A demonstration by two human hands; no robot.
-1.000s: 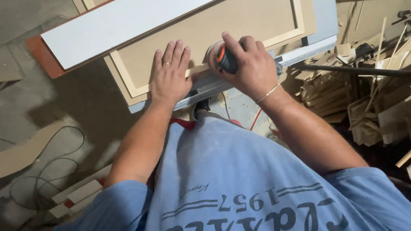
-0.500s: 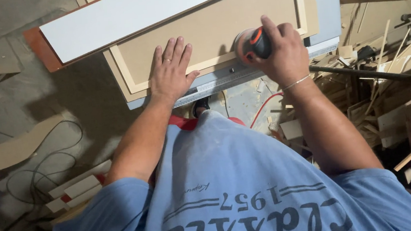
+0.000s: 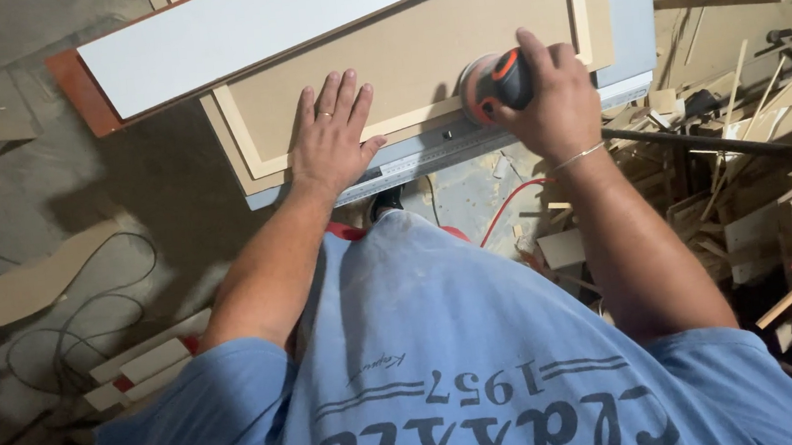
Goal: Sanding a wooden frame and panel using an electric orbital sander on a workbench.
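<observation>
Since the earlier frame the right hand (image 3: 554, 106) has slid the round orange-and-black palm sander (image 3: 494, 85) slightly left along the near raised border of the flat tan fibreboard door panel (image 3: 400, 58), clenched over its top. The left hand (image 3: 332, 141) stays released, spread flat on the panel. A long white board (image 3: 270, 22) crosses the panel's far side on the grey table (image 3: 629, 26); wood offcuts (image 3: 760, 178) pile at right.

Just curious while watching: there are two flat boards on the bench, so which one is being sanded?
The tan framed panel, nearer the person. The right hand presses the orange sander on it, the left hand lies flat on it. The white board lies untouched behind.
</observation>
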